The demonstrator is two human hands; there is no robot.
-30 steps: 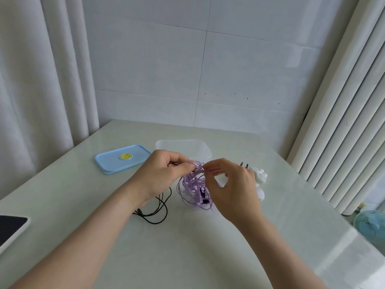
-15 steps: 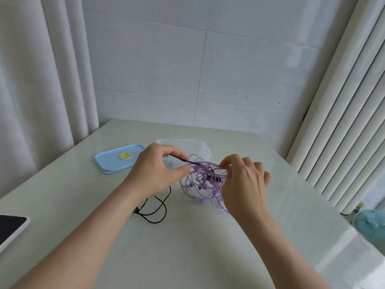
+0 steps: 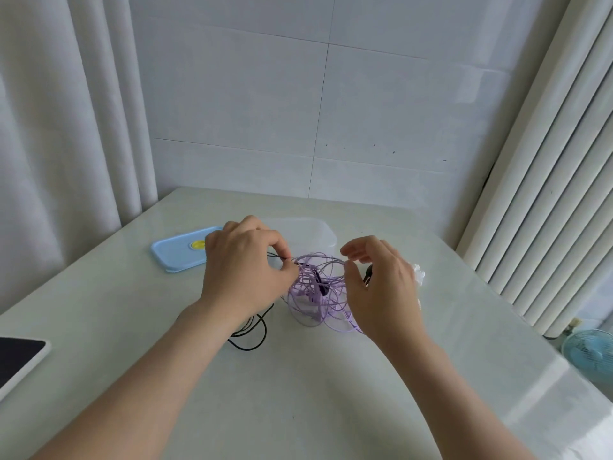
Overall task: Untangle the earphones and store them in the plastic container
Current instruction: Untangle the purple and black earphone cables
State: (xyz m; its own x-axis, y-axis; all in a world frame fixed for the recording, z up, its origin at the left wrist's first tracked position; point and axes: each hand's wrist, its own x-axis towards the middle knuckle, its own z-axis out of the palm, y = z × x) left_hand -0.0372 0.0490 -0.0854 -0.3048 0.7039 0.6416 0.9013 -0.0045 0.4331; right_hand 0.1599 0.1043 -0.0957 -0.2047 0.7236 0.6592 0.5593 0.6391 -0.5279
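Observation:
A tangle of purple earphones (image 3: pixel 315 290) hangs just above the table between my hands. My left hand (image 3: pixel 245 270) pinches a thin black cable (image 3: pixel 255 336) together with the tangle's left side; the cable's loops trail down onto the table below my wrist. My right hand (image 3: pixel 381 287) is curled at the tangle's right side, thumb hooked into the purple loops, which run in under its palm. The clear plastic container (image 3: pixel 311 229) stands open right behind both hands. Its blue lid (image 3: pixel 175 252) with a yellow dot lies to the left.
White earphones (image 3: pixel 418 273) peek out behind my right hand. A dark-screened tablet (image 3: pixel 20 358) lies at the table's left edge. Curtains hang at both sides, a tiled wall stands behind, and a small blue fan (image 3: pixel 587 355) sits on the floor at the right.
My hands moved apart and the purple tangle spread wider. My right hand went from a tight fingertip pinch to a looser curl with thumb and forefinger apart.

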